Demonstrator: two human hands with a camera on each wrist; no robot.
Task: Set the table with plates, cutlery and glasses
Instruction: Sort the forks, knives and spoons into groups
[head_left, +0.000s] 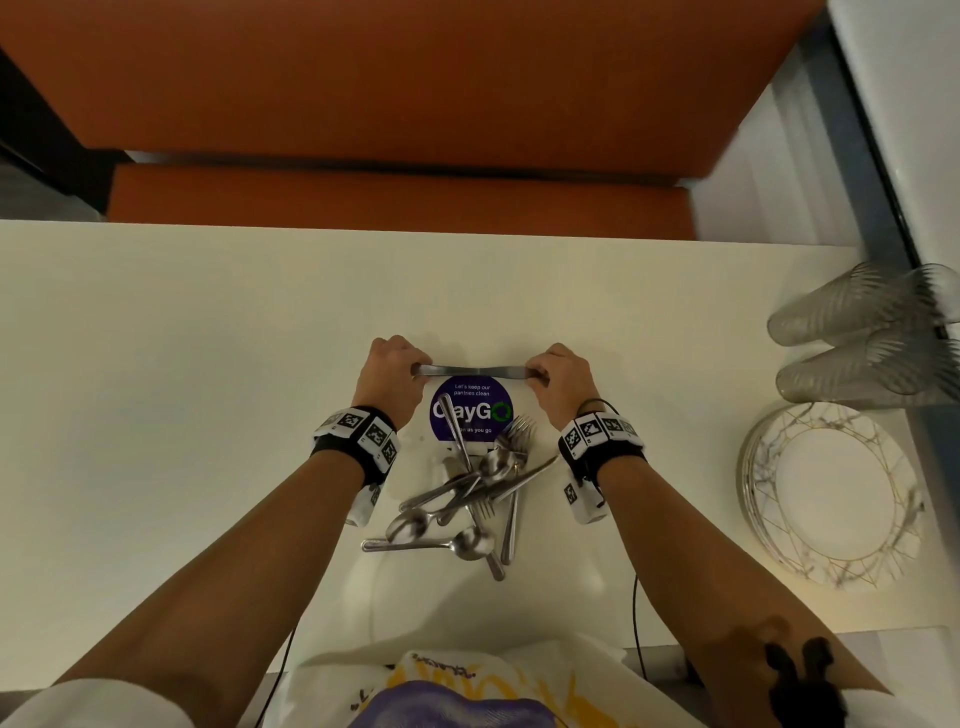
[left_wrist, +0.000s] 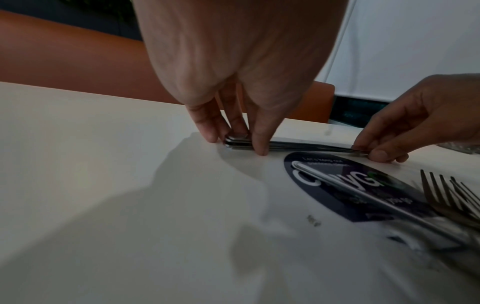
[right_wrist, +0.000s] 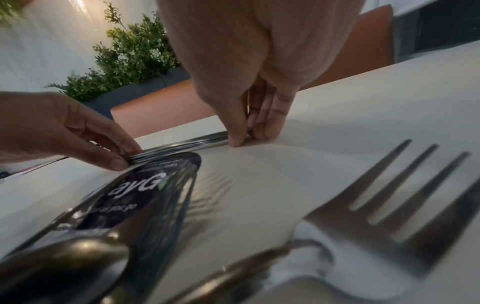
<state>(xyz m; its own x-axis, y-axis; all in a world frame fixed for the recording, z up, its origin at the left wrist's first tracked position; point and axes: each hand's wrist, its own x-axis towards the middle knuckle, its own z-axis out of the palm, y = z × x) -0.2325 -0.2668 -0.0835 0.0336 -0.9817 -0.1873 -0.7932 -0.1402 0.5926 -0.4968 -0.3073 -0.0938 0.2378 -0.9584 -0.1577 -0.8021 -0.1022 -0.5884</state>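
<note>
You are working at the white table (head_left: 208, 364), with the round purple sticker (head_left: 470, 410) as landmark. Just beyond it, the bundle of knives (head_left: 470, 370) is lying crosswise, its long axis running between your hands. Your left hand (head_left: 395, 371) is pinching one end, your right hand (head_left: 558, 376) the other; neither is nearer.

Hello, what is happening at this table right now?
A person is sorting cutlery on a white table. The left hand and the right hand each pinch one end of a small stack of knives, lying flat on the table beyond a purple sticker. A loose pile of forks and spoons lies nearer the person. A stack of plates and some glasses wait at the right, not yet set out.
</note>
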